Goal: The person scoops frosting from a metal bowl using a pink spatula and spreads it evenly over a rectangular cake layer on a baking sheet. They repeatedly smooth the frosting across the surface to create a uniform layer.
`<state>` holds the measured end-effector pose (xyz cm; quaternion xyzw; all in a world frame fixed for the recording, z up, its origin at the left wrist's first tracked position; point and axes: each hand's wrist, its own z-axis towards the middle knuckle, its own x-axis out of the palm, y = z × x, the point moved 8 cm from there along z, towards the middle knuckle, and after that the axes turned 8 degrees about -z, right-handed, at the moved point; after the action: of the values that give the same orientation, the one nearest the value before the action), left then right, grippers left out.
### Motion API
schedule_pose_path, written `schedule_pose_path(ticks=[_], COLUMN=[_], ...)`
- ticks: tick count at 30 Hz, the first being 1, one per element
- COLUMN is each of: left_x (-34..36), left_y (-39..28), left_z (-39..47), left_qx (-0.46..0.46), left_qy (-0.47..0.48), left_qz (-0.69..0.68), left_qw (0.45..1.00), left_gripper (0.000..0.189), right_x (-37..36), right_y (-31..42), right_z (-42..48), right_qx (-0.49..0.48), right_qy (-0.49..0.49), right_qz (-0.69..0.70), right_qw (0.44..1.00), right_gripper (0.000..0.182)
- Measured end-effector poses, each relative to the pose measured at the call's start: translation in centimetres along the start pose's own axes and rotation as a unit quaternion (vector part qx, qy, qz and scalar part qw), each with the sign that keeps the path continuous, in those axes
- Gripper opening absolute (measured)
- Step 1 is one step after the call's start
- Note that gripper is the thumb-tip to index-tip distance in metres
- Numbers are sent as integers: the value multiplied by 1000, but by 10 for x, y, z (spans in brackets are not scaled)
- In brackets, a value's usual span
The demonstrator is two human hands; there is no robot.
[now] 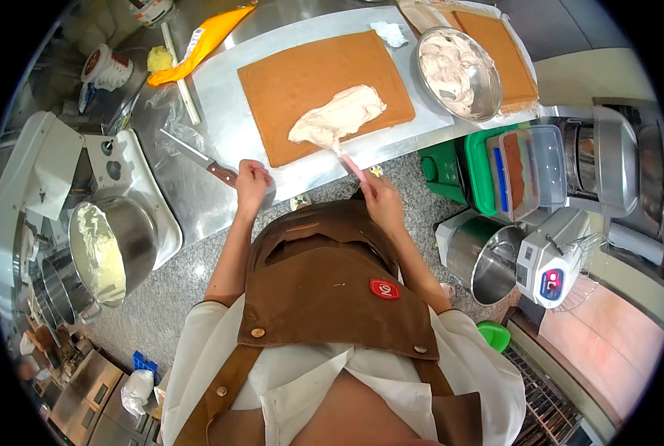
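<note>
A flat brown cake sheet (321, 72) lies on white parchment paper (220, 111) on the steel table. Pale cream (343, 114) is heaped on its near part. My right hand (383, 200) grips the pink handle of a spatula (353, 166), whose blade is hidden in the cream. My left hand (253, 184), fingers curled, rests at the table edge beside the wooden handle of a serrated knife (220, 171); whether it holds anything is unclear. A steel bowl of cream (459, 75) stands to the right, partly over a second brown cake sheet (502, 61).
A yellow piping bag (206, 47) and a white rod (181, 78) lie at the back left. A mixer bowl with pale yellow cream (111, 251) is at left. Lidded plastic tubs (521, 167) and another steel mixer bowl (480, 253) stand at right.
</note>
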<state>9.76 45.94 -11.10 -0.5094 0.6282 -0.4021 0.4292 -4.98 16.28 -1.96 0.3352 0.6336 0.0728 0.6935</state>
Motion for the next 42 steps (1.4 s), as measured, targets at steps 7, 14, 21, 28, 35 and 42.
schedule_pose_path(ticks=[7,14,21,28,35,42], left_x=[0,0,0,1,-1,1], left_y=[13,13,11,16,21,22], left_z=[4,6,3,13,13,10], left_qx=[-25,-34,-27,-25,-41,-51], left_qy=[9,17,12,32,15,15], left_qz=[-2,30,64,88,46,37], left_qw=[1000,999,997,995,998,998], left_gripper=[11,8,8,12,9,9], right_x=[-6,-53,-105,-21,10,-36], right_y=[-8,-55,-86,-56,1,7], right_z=[11,11,-10,48,36,50], right_qx=[-7,-17,76,148,109,-91], right_qy=[4,-45,-88,-24,134,-17], right_qz=[-64,-135,-59,205,41,-115], right_qw=[998,990,992,967,984,989], right_gripper=[27,26,28,29,28,23])
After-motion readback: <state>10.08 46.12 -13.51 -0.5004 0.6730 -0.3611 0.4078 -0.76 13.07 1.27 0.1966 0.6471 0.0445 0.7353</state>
